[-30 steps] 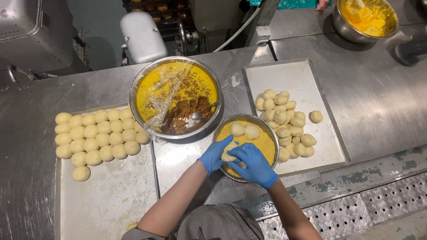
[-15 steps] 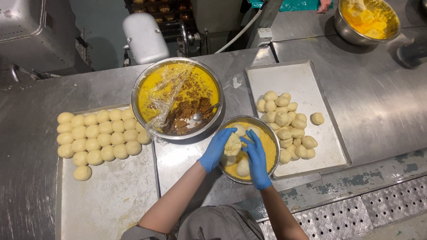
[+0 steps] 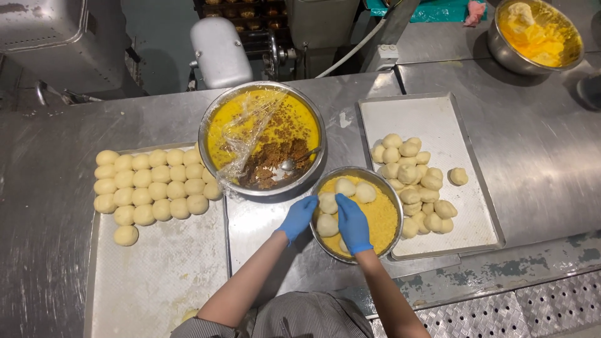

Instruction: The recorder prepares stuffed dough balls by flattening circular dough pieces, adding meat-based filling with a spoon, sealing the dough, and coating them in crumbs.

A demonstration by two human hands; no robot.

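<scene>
Both my hands wear blue gloves and reach into a small metal bowl (image 3: 391,199) of yellow crumbs. My left hand (image 3: 299,216) rests at the bowl's left rim, its fingertips against a dough ball (image 3: 327,203). My right hand (image 3: 352,223) lies over the crumbs beside the same ball and another ball (image 3: 327,225) below it. Two more balls (image 3: 355,189) sit at the far side of the bowl. Whether either hand grips a ball is unclear.
A large bowl (image 3: 263,138) with yellow liquid, brown filling, plastic film and a spoon stands behind. A left tray (image 3: 156,269) holds rows of dough balls (image 3: 153,186); a right tray (image 3: 432,119) holds a loose pile (image 3: 413,181). Another yellow-filled bowl (image 3: 535,34) sits far right.
My hands moved from lifting and turning a dough ball above the crumbs to setting balls down in the bowl; more balls now lie in the crumbs.
</scene>
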